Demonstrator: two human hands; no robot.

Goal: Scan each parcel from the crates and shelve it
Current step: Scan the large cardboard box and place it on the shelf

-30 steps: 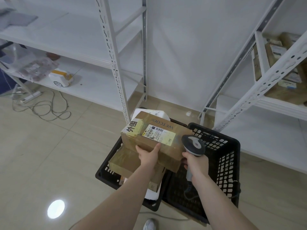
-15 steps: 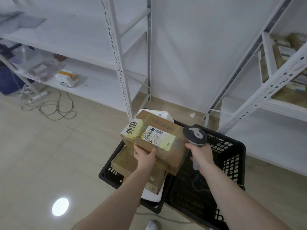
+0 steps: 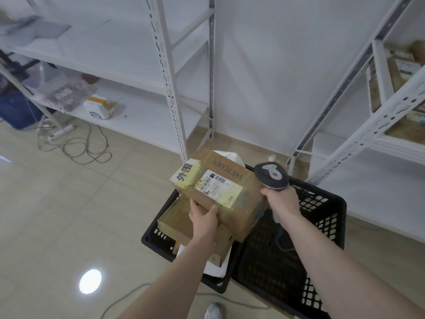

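White shelving racks fill upper frame, left and right. Black crates at lower centre, more parcels inside left one. Brown cardboard parcel held above crates at frame centre, long axis running upper left to lower right, shipping label facing up. Left hand grasps parcel's near edge. Right hand grips barcode scanner just beside parcel's right end, head level with label, nearer than left hand.

I stand in a parcel storeroom: white slotted-steel shelving fills the frame's upper half, boxed parcels sit at upper right, black crates on the tiled floor.
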